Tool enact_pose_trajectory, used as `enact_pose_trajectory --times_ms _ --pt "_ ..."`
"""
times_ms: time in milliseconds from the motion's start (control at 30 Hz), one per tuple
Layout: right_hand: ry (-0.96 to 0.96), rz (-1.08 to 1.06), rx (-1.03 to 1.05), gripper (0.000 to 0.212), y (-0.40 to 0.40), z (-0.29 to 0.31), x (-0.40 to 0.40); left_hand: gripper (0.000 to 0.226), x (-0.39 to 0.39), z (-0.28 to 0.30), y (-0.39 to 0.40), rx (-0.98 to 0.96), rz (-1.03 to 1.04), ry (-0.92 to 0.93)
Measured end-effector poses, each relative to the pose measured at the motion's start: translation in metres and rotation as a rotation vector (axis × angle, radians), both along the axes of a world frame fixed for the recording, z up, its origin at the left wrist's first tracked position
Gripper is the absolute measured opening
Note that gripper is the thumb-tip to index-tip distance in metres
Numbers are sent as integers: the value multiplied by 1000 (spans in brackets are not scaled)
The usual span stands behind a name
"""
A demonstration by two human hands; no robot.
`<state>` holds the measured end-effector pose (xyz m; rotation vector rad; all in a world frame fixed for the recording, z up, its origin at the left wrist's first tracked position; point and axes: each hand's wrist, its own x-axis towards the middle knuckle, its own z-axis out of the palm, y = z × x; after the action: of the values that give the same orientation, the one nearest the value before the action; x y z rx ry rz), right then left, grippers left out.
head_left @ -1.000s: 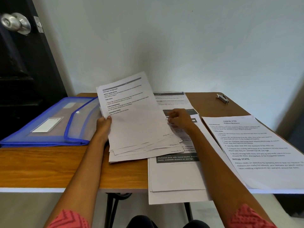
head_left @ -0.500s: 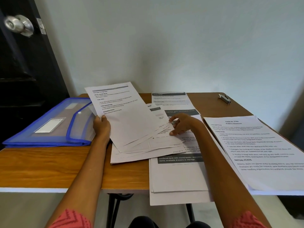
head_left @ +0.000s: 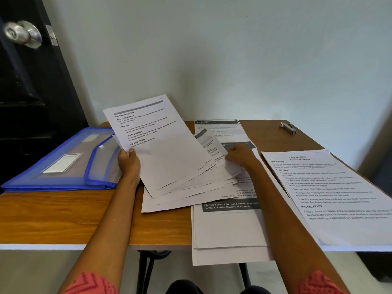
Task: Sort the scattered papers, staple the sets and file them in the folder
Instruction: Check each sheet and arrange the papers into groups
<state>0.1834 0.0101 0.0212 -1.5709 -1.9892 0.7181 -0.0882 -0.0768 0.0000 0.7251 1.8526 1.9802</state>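
Currently, the left hand (head_left: 129, 164) is gripping the left edge of a fanned stack of papers (head_left: 169, 158) raised over the wooden desk (head_left: 63, 209), while the right hand (head_left: 239, 154) is pinching a lower sheet's corner. Being thin, light and floppy, these sheets are likely handling best when squared and gripped along 1 edge.

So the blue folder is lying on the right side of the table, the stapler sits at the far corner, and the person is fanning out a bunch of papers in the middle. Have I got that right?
Not quite. The head view shows the blue folder on the left side of the table, not the right. The rest holds: the stapler sits at the far right corner, and the left hand and right hand fan out the papers in the middle.
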Motion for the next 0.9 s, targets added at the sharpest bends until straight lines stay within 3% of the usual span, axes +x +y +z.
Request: enact_pose_trajectory --times_ms 100,233,400,500,600,900 --pt "37 -110 226 19 0 2 1 33 -2 1 1 17 -7 -3" --pt "359 -386 501 22 3 8 5 32 -2 4 0 25 -61 -13" --pt "717 -535 584 20 11 9 11 31 12 -1 -2 -141 -235 155" --pt "777 -567 615 17 15 5 13 31 17 -2 -5 -191 -272 294" --pt "790 -554 621 17 17 2 13 32 6 -1 -3 -175 -179 372" --pt "820 -552 590 16 15 3 12 32 7 13 -9 148 -75 -31"
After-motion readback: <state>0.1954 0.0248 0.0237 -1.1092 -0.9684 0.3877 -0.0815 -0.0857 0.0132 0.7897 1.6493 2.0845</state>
